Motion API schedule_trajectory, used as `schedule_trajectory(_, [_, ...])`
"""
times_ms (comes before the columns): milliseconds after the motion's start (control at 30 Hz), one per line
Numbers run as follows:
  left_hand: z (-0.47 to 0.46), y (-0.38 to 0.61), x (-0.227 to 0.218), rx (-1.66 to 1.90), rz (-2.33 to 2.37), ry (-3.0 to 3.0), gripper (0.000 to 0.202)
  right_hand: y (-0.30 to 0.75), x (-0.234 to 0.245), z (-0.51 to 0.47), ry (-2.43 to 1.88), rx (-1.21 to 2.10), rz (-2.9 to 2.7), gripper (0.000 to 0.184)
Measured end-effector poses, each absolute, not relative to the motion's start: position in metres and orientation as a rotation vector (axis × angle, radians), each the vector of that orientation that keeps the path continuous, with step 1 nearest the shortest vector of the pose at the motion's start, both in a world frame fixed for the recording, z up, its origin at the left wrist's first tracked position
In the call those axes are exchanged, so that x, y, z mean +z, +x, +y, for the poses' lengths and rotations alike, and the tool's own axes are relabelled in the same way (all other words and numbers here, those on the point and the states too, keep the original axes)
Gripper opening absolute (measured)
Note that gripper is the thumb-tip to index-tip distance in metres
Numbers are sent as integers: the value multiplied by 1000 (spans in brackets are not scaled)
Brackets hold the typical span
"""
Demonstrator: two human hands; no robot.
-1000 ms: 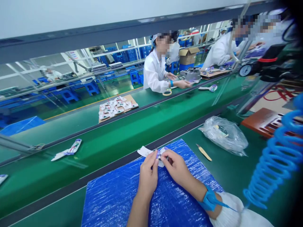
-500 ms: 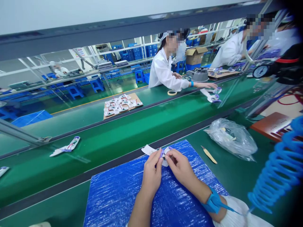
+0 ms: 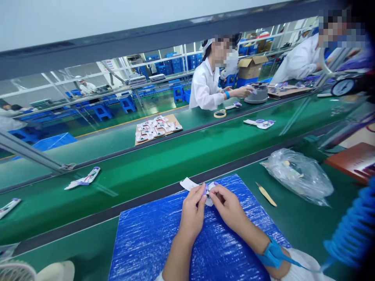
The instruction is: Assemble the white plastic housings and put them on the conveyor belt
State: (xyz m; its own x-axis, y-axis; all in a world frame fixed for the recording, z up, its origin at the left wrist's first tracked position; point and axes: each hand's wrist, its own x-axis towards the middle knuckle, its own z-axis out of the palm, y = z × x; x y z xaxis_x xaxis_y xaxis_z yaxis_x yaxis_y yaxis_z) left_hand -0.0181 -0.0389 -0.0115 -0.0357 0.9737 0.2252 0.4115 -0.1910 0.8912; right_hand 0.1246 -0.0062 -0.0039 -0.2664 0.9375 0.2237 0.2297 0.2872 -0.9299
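Observation:
Both hands hold a small white and purple plastic part [image 3: 188, 184] above the far edge of a blue film-covered pad [image 3: 152, 238]. My left hand [image 3: 192, 210] pinches it from the left, thumb and fingers pressed together, and the part's white end sticks out beyond the fingertips. From the right, the thumb and fingers of my right hand [image 3: 229, 203] close on the same part near a small dark spot. The fingertips hide most of its middle. A blue band [image 3: 271, 253] with a cord circles my right wrist.
Right of the pad lie a pointed tool with a pale yellow handle [image 3: 266, 194] and a clear plastic bag [image 3: 299, 177]. A coiled blue hose [image 3: 348, 230] hangs at right. Beyond runs a green conveyor belt [image 3: 164, 166] carrying similar parts; a co-worker [image 3: 206, 84] sits across it.
My hands keep hold of the part with little visible change. Across the belt, the co-worker's arm has drawn back from a white and purple part, which now lies on the belt. My view has shifted slightly.

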Motion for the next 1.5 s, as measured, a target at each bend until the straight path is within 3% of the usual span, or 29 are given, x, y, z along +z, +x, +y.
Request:
schedule_trajectory(500, [-38, -13, -15, 1215, 1559, 1674, 37, 120, -14, -5, -1061, 1255, -1523, 26])
schedule_trajectory(633, [-43, -10, -16, 1401, 1730, 1687, 42, 109, -5, 5, -979, 1228, -1567, 22])
schedule_trajectory(767, [-48, -13, -15, 1706, 1932, 1580, 46, 73, 7, 52, -855, 1143, -1670, 20])
schedule_trajectory(1100, [-44, -6, -23, 1734, 1875, 1213, 37, -32, -6, 179, -712, 1133, -1930, 19])
schedule_trajectory(1333, [-45, -14, -10, 1736, 1818, 1196, 39, 49, -29, 163, -1032, 1075, -1596, 35])
schedule_trajectory(1500, [-39, -16, -6, 1702, 1787, 1185, 42, 151, -15, 210, -1355, 872, -1231, 29])
